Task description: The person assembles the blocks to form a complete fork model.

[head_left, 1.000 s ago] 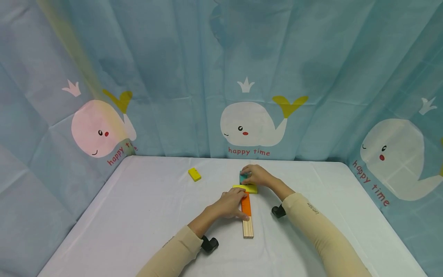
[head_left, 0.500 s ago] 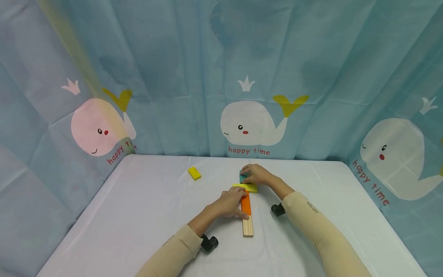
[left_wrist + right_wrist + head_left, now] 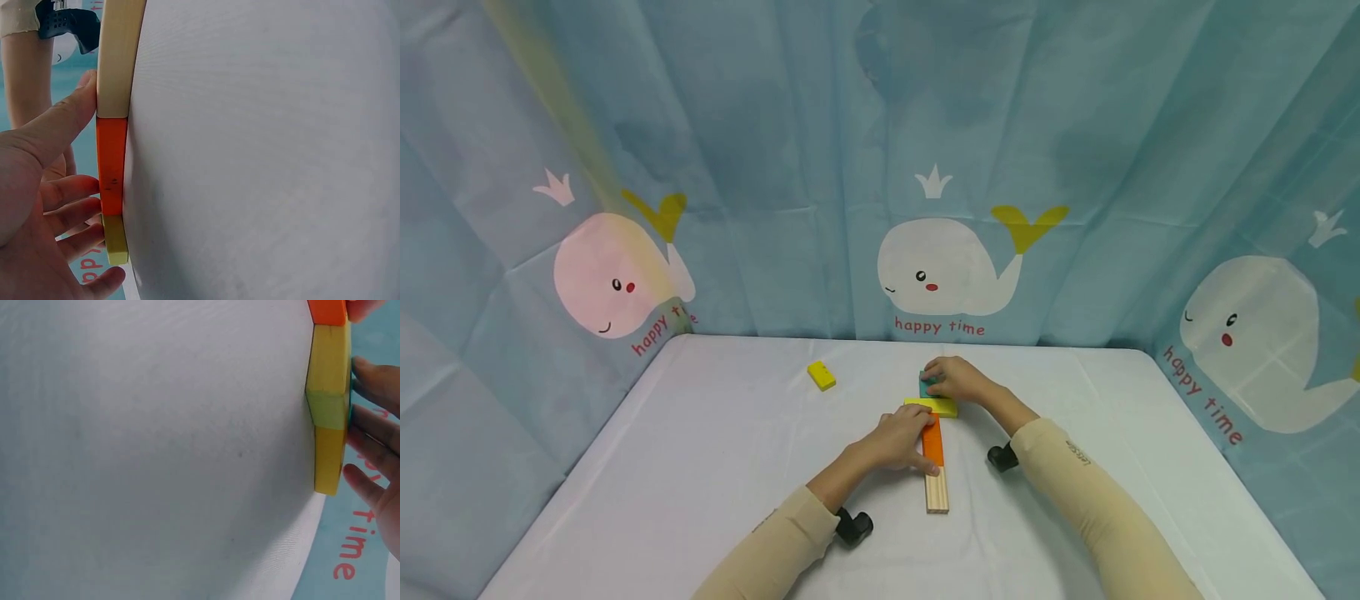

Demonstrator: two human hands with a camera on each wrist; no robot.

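Flat wooden blocks lie in a line on the table. Nearest is a natural wood block (image 3: 937, 492), followed by an orange block (image 3: 933, 446), then a yellow block (image 3: 917, 403) set crosswise, with a teal block (image 3: 925, 387) behind. My left hand (image 3: 891, 440) spreads along the line: its thumb touches the natural block, its fingertips the orange one. My right hand (image 3: 958, 379) rests its fingers on the far end, partly covering the teal block. In the right wrist view another yellow block (image 3: 328, 462) lies beyond the crosswise one, under the right fingertips.
A small yellow block (image 3: 822, 375) lies apart at the back left. The white-covered table (image 3: 737, 467) meets a blue curtain (image 3: 790, 167) printed with whales. A black wrist camera (image 3: 853, 528) sits below the left wrist, another wrist camera (image 3: 1002, 457) below the right.
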